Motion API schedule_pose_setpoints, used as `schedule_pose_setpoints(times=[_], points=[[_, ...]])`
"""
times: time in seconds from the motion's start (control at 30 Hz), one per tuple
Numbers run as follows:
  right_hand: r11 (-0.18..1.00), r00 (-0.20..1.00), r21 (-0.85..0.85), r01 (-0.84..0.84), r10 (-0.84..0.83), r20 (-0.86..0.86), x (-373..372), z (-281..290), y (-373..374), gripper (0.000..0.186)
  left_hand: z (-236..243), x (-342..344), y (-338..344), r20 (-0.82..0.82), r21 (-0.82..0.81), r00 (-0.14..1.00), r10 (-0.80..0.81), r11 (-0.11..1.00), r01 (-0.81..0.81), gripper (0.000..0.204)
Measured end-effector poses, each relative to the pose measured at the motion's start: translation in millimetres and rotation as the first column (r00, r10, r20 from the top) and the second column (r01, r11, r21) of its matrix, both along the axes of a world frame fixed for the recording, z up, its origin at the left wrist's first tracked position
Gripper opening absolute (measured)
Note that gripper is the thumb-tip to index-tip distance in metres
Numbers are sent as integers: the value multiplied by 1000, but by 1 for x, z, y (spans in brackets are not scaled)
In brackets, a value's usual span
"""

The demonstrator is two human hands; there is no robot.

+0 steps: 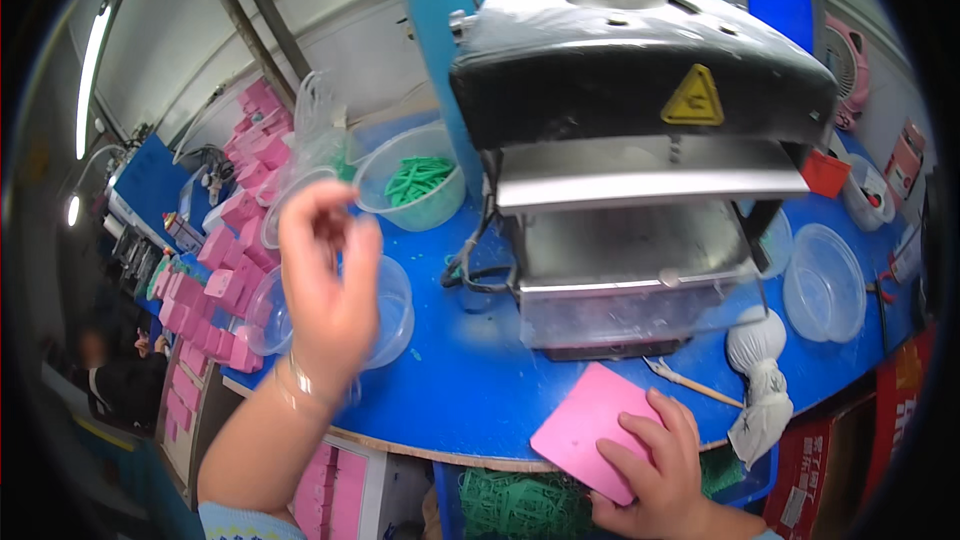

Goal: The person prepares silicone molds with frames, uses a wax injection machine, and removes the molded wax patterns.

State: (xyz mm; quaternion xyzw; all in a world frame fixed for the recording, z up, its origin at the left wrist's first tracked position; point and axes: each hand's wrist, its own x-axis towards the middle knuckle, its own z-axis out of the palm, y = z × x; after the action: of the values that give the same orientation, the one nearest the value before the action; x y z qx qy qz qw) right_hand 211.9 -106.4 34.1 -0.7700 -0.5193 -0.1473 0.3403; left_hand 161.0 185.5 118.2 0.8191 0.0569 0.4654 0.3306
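Observation:
My left hand is raised over clear plastic bowls on the blue tabletop, with fingers curled and thumb apart. Nothing shows in it, though it is slightly blurred. My right hand grips a flat pink square piece by its right side at the table's front edge. The thumb is below and the fingers lie across its top. Directly behind the piece stands a press-like machine with a metal plate and a yellow warning triangle. A clear bowl sits partly hidden behind my left hand.
A bowl of green strips stands left of the machine. Pink blocks pile up at far left. On the right are an empty clear bowl, a white cloth-wrapped bundle and a wooden-handled tool. Green strips fill a blue bin below.

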Motion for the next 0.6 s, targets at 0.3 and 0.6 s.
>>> schedule_pose_setpoints(times=[0.3, 0.6], points=[[898, 859, 414, -150, 326, -396, 16, -6, -3, 35, -27, -53, -107, -563, 169, 763, -318, 859, 483, 55], [844, 560, 466, -264, 528, -639, 22, -1, 6, 29, -31, -71, -119, -420, 80, 858, -295, 930, 358, 29]])
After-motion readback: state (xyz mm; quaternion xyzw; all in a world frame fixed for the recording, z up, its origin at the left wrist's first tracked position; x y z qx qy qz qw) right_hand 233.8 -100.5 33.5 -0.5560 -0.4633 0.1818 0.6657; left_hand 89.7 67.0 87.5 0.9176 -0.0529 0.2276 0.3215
